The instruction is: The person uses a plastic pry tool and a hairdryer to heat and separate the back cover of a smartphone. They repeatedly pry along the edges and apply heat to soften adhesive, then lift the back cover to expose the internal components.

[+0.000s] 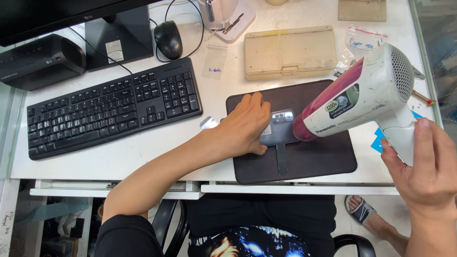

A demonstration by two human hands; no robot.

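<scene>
Left hand (245, 124) palm down, fingers curled over a grey phone (278, 127), pinning it flat on a dark mat (314, 162). Phone lies back up, camera block toward the right; most of its left part hidden under the hand. A dark strip (282, 159) runs from the phone's lower edge toward the mat's near edge.

Right hand (423, 164) closed around the white handle of a hair dryer (354, 102), pink and white body, nozzle angled down-left, its mouth just beside the phone's camera end; whether it touches, cannot tell.

Mat sits on a white desk (143, 152), near its front edge. Left of mat: black keyboard (112, 107). Behind keyboard: black mouse (168, 39), monitor stand (119, 38), a black box-shaped device (40, 62) at far left. Behind mat: beige flat case (289, 51), closed. Small clear bags (362, 40) near the dryer's rear grille. A bit of blue sheet (378, 140) shows under the dryer handle. A small silvery piece (208, 123) lies by the left wrist.

Below the desk edge: dark clothing, and a sandalled foot (362, 209) on the floor at right
</scene>
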